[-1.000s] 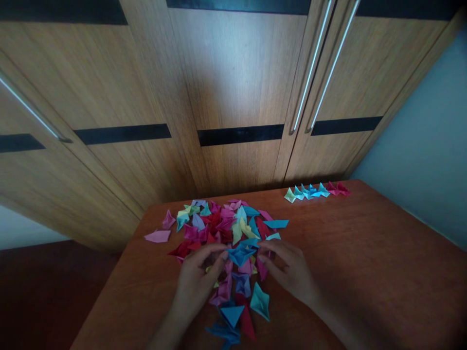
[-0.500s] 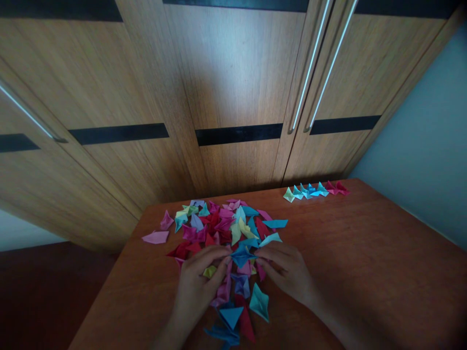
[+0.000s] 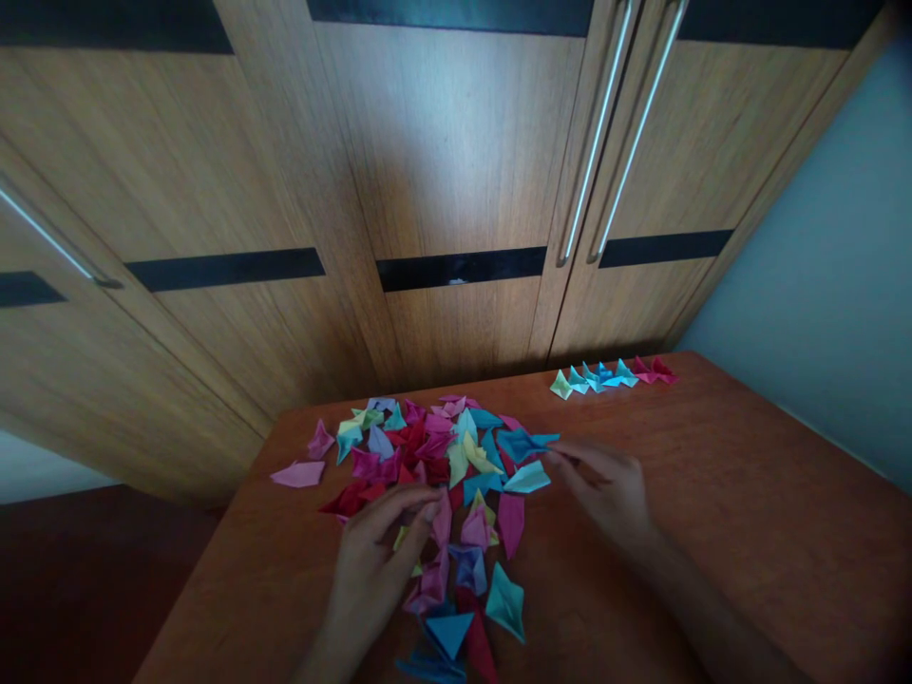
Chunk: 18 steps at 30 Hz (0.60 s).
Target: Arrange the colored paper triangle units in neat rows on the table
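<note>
A blue folded-paper piece is pinched at its right tip between the thumb and fingers of my right hand. It hangs over the right side of a loose pile of folded papers. My left hand hovers at the pile's lower left, its thumb and forefinger slightly apart with nothing visible between them. Close to those fingertips is a long pink folded paper. Below my right hand lie a light-teal piece and a magenta piece.
Along the back right edge of the brown table stands a row of small folded papers, pale green through blue to red. Behind the table rises a wooden wardrobe. A teal piece lies near the front.
My right hand has carried the blue folded paper up and to the right, out of my left fingers. The left hand has let go of it and stays nearly in place.
</note>
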{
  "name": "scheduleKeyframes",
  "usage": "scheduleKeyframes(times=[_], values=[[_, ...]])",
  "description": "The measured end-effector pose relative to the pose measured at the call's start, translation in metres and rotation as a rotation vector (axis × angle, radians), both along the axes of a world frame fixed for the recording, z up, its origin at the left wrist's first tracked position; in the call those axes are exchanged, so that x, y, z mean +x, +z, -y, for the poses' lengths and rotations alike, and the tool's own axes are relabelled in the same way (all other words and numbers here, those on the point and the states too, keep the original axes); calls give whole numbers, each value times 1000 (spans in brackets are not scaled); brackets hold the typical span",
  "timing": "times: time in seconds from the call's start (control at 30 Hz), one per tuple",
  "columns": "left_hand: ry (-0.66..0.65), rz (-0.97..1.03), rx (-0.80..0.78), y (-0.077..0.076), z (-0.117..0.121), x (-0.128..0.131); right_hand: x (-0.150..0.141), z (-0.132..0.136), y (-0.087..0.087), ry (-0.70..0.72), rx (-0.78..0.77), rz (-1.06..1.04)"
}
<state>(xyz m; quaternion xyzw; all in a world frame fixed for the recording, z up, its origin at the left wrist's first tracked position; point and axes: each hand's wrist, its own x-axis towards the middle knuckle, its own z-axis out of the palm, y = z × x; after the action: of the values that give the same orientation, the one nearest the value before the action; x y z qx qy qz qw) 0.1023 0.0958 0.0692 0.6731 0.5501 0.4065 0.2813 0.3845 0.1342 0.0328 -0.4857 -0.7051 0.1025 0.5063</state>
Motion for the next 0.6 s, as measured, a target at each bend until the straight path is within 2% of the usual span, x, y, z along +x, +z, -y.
scheduleKeyframes(times=[0.07, 0.17, 0.27, 0.37, 0.47, 0.6], values=[[-6, 6, -17, 0, 1, -1, 33, -19, -4, -179, 2, -75], [-10, -5, -26, 1, 3, -2, 97, -53, -12, -414, -19, -201], [-16, -27, -28, 0, 4, -2, 165, -83, -16, -657, -120, -130], [-21, -52, 3, -1, 3, -2, 219, -101, -15, -779, -192, -67], [-4, -98, 35, -3, 1, -4, 252, -110, -15, -913, -275, -1], [24, -141, 38, -4, 0, -5, 273, -120, -21, -1038, -429, 86]])
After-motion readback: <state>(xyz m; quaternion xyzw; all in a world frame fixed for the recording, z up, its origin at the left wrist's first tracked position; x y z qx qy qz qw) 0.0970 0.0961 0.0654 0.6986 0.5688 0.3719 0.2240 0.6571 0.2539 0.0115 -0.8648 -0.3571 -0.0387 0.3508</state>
